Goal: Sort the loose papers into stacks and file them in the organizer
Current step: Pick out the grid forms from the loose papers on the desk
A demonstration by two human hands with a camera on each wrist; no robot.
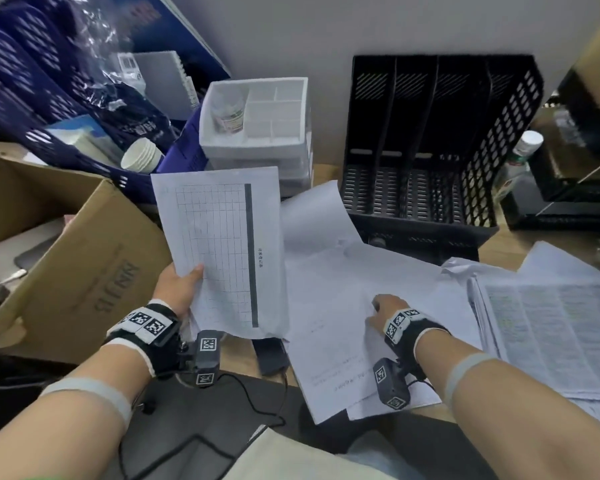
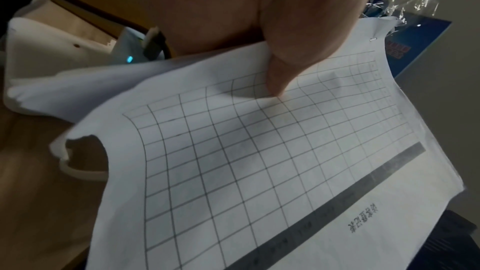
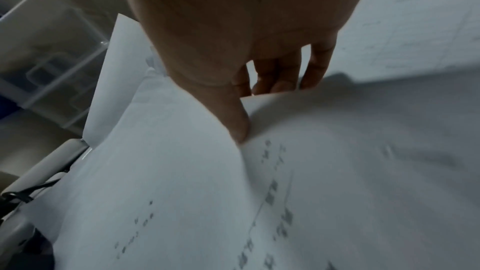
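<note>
Gripping a grid-printed sheet (image 1: pixel 219 251) above the table, the left hand (image 1: pixel 179 287) pinches its edge; right hand (image 1: pixel 388 306) pinches a loose paper (image 1: pixel 329 341) before the black organizer (image 1: pixel 430 143). Print blurred.

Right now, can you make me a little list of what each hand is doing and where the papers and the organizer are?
left hand: holds up the grid sheet, thumb on top
right hand: pinches a loose sheet on the desk
organizer: black, by the wall, slots look empty
printed stack: lies to the right of the loose sheets
box: cardboard, open, to the left
</note>
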